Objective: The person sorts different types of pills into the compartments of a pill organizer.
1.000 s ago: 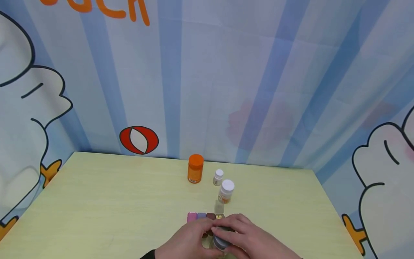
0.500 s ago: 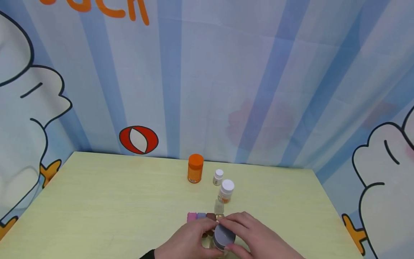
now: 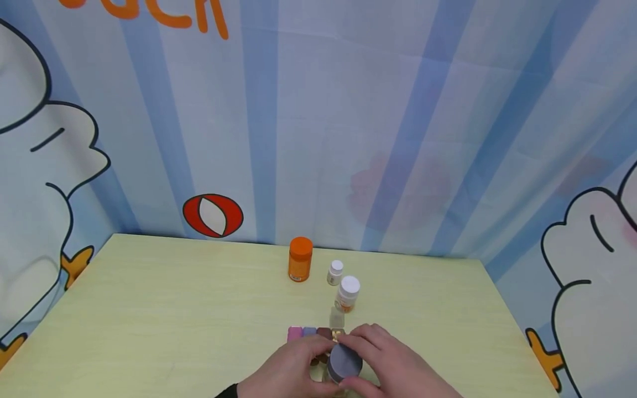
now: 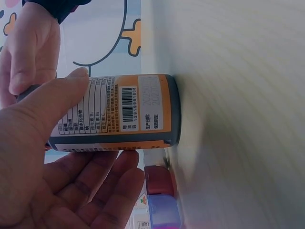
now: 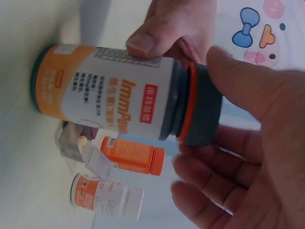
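A: State the position of the bottle [image 5: 136,95].

B: Upright at the near side of the table [image 3: 174,309], between the two hands. The body is orange and white; the cap [image 5: 202,105] is dark grey.

A: State the condition of each hand.

B: The left hand [image 3: 298,367] grips the bottle body, thumb on one side, fingers on the other. The right hand [image 3: 395,362] holds the cap between thumb and fingers.

A: List the surrounding items.

B: Just beyond the hands: a pill box [image 3: 309,331] with pink, blue and brown sections. Its clear lid [image 3: 337,318] stands raised at the section holding yellowish pieces [image 3: 337,334]. Farther back, all upright: a white bottle [image 3: 348,293], a smaller white bottle [image 3: 335,272] and an orange bottle [image 3: 300,260]. A printed cloth [image 3: 318,110] hangs behind the table.

A: Obstructions?

B: The pill box sits directly beyond the bottle. In the head view, the left hand covers part of it; contact between them cannot be determined.
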Demonstrator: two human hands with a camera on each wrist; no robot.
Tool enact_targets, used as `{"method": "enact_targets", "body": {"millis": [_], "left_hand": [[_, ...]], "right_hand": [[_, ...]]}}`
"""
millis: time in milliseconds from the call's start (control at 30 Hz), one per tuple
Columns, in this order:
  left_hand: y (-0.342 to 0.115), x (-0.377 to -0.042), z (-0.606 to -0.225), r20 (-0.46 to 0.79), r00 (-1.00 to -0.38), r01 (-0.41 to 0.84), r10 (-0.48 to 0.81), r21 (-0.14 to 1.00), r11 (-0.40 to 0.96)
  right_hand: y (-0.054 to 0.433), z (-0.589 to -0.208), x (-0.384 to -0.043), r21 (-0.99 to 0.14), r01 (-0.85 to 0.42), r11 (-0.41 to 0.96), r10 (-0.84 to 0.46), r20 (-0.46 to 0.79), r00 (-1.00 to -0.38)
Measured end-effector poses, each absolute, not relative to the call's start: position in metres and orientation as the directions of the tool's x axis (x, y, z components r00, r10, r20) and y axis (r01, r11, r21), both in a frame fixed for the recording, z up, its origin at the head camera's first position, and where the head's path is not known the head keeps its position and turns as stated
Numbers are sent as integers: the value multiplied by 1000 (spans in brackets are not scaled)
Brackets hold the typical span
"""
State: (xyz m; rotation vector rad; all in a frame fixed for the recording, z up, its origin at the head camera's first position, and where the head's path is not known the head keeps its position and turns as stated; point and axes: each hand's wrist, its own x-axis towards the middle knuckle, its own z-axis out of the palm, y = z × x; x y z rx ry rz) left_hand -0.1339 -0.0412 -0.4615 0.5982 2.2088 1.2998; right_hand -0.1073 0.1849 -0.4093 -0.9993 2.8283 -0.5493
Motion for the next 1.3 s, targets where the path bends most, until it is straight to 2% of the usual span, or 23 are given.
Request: {"method": "enact_targets", "body": {"millis": [100,233,333,533,733,933,1167,1300], "left_hand": [[-41,-134,-462,-205,-775,106,598,891,442],[-41,-133,-462,-209,-768,84,605,904,419],[-41,-133,-461,-218,-771,83,598,897,434],[-42,-134,-462,-197,-773,117,603,890,441],[-42,-134,-463,-179,-769,131,614,896,425],[-42,-133,-462,-196,-776,125,600,884,451],[-42,-134,-463,-156,-763,145,627,905,401],[-42,-134,-463,-180,-772,131,610,893,430]], "right_hand": [[186,-410,-108,-359,-560,747,-589,34,-807],[189,-410,-106,-364,-614,701,-645,45,-763],[188,-410,-106,-383,-618,687,-656,41,-754],[186,-408,-106,-393,-564,726,-604,27,-797],[187,-408,-104,-379,-625,682,-666,32,-746],[182,-409,-107,-399,-532,747,-585,-13,-811],[187,-408,-104,-372,-649,664,-682,54,-729],[184,-408,-106,-388,-577,718,-620,19,-784]]}}
